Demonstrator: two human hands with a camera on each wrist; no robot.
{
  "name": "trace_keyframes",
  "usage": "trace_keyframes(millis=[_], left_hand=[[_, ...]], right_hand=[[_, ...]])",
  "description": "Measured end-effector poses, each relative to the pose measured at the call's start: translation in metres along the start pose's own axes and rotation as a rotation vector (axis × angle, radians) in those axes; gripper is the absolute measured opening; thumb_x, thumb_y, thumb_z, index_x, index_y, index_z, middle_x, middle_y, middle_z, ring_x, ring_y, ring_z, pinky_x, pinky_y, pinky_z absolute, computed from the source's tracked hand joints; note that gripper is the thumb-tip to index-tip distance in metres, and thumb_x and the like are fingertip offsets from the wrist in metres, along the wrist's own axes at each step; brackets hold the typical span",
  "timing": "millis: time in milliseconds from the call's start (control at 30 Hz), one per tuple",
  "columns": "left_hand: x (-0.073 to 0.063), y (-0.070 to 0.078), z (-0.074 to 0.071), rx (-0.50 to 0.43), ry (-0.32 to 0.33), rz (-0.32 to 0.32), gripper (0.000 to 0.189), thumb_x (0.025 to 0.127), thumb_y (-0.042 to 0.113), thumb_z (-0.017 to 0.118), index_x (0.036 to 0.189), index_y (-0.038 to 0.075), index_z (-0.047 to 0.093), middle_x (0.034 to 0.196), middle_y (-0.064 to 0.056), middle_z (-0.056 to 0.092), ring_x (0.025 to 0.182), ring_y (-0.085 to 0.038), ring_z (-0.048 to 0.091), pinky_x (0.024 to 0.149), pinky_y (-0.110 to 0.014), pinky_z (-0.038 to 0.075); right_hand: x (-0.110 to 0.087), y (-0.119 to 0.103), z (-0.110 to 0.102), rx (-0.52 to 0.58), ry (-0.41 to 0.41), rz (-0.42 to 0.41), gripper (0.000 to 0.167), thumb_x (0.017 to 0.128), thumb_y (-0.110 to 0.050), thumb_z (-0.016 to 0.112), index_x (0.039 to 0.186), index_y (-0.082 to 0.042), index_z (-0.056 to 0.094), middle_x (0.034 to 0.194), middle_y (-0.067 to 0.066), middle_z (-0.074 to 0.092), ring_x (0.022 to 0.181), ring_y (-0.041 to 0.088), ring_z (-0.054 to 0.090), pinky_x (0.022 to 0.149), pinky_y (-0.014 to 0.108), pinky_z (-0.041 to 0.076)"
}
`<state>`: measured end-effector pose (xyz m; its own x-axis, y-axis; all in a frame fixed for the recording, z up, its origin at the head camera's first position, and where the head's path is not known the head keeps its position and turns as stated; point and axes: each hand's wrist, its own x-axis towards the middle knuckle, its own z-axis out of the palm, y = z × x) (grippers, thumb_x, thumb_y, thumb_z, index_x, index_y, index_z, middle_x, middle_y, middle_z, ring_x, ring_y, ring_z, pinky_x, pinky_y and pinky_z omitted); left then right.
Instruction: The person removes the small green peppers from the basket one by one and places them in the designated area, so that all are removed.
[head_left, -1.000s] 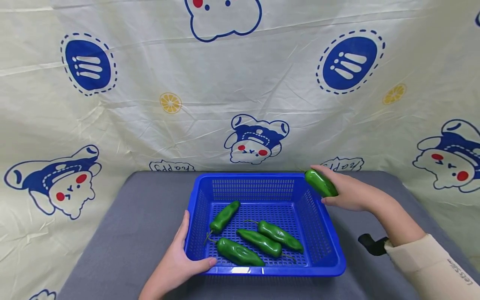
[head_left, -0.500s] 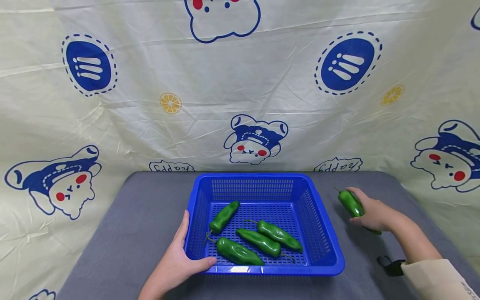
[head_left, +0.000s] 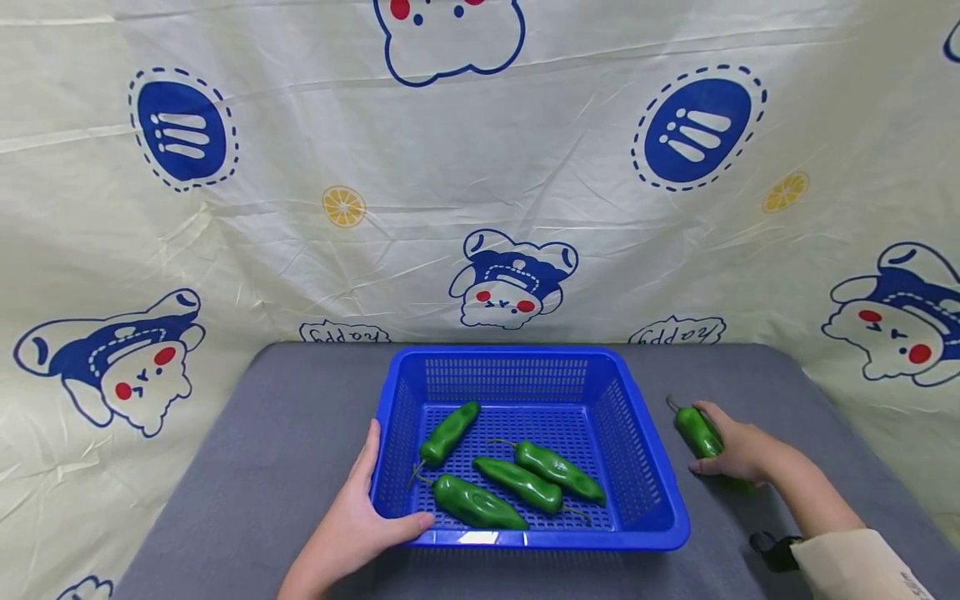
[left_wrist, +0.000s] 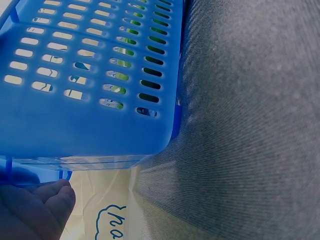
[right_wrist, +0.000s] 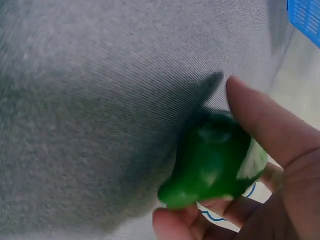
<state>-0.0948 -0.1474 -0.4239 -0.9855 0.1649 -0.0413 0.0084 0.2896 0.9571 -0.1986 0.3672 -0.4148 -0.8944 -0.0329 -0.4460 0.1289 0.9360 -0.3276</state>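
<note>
A blue plastic basket (head_left: 528, 540) stands on the table with several green peppers (head_left: 480, 502) on its perforated floor. My left hand (head_left: 358, 517) grips its near left corner, thumb over the front rim and fingers along the left side. To the right of the basket, a green pepper (head_left: 699, 433) is down at the cloth, its stem pointing away from me. My right hand (head_left: 738, 450) holds it from the right, thumb on the near side and fingers on the far side. In the right wrist view the thumb and curled fingers surround this pepper (right_wrist: 210, 160).
Grey cloth (head_left: 262, 467) covers the table. A pale printed curtain (head_left: 285, 267) hangs along the back and sides. A black strap (head_left: 776, 552) sits at the right wrist by the cream sleeve (head_left: 855, 567).
My right hand has carried the green pepper from above the basket's right rim rightward and down to the table. The left hand and basket have stayed in place.
</note>
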Motion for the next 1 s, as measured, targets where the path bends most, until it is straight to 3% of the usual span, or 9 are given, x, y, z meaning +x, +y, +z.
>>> trace_keyframes(millis=[100, 233, 333, 533, 633, 733, 1000], left_hand=[[0.0, 0.0, 0.0, 0.002, -0.002, 0.001, 0.132, 0.073, 0.024, 0.089, 0.159, 0.029, -0.011, 0.168, -0.009, -0.003, 0.153, -0.036, 0.01, 0.12, -0.057, 0.015], [0.001, 0.0, 0.0, -0.001, -0.007, -0.002, 0.132, 0.073, 0.024, 0.088, 0.159, 0.028, -0.011, 0.168, -0.009, -0.003, 0.153, -0.036, 0.01, 0.12, -0.057, 0.015], [0.001, 0.0, 0.0, -0.005, -0.009, -0.004, 0.131, 0.073, 0.024, 0.088, 0.159, 0.027, -0.011, 0.168, -0.009, -0.003, 0.153, -0.036, 0.01, 0.12, -0.057, 0.015], [0.001, 0.001, -0.001, -0.017, -0.013, -0.011, 0.13, 0.074, 0.023, 0.088, 0.159, 0.028, -0.011, 0.169, -0.009, -0.003, 0.152, -0.036, 0.013, 0.12, -0.057, 0.018], [0.001, 0.0, -0.002, -0.019, -0.016, -0.013, 0.13, 0.074, 0.024, 0.087, 0.159, 0.029, -0.011, 0.169, -0.009, -0.003, 0.152, -0.037, 0.012, 0.12, -0.059, 0.018], [0.001, 0.0, -0.002, -0.009, -0.01, -0.021, 0.13, 0.074, 0.025, 0.088, 0.159, 0.031, -0.011, 0.169, -0.007, -0.003, 0.153, -0.036, 0.01, 0.12, -0.06, 0.016], [0.0, -0.001, 0.0, 0.015, 0.003, -0.006, 0.131, 0.073, 0.026, 0.089, 0.159, 0.031, -0.01, 0.169, -0.008, -0.002, 0.153, -0.036, 0.009, 0.12, -0.059, 0.015]], right_hand=[[-0.003, -0.001, -0.003, -0.079, 0.019, 0.021, 0.123, 0.073, -0.069, 0.074, 0.153, -0.003, 0.008, 0.116, 0.046, 0.047, 0.09, 0.044, 0.057, 0.066, 0.048, 0.053], [-0.01, -0.008, -0.013, -0.237, 0.085, 0.041, 0.128, 0.069, -0.082, 0.065, 0.154, -0.001, 0.013, 0.136, 0.047, 0.038, 0.113, 0.063, 0.048, 0.084, 0.072, 0.043], [-0.018, -0.019, -0.024, -0.299, 0.152, 0.028, 0.124, 0.071, -0.084, 0.061, 0.155, -0.004, 0.018, 0.142, 0.045, 0.032, 0.12, 0.068, 0.039, 0.084, 0.078, 0.039], [-0.032, -0.06, -0.044, -0.307, 0.279, -0.075, 0.121, 0.072, -0.09, 0.05, 0.157, -0.01, 0.019, 0.144, 0.04, 0.037, 0.118, 0.064, 0.046, 0.078, 0.074, 0.044], [-0.037, -0.088, -0.049, -0.271, 0.314, -0.158, 0.114, 0.076, -0.085, 0.053, 0.159, -0.014, 0.018, 0.141, 0.034, 0.046, 0.117, 0.056, 0.053, 0.076, 0.069, 0.048], [-0.039, -0.118, -0.05, -0.242, 0.325, -0.236, 0.107, 0.08, -0.077, 0.059, 0.159, -0.018, 0.02, 0.134, 0.027, 0.057, 0.112, 0.046, 0.06, 0.071, 0.06, 0.052], [-0.034, -0.177, -0.041, -0.201, 0.279, -0.4, 0.101, 0.079, -0.071, 0.065, 0.159, -0.029, 0.019, 0.136, 0.021, 0.058, 0.116, 0.04, 0.061, 0.078, 0.058, 0.056]])
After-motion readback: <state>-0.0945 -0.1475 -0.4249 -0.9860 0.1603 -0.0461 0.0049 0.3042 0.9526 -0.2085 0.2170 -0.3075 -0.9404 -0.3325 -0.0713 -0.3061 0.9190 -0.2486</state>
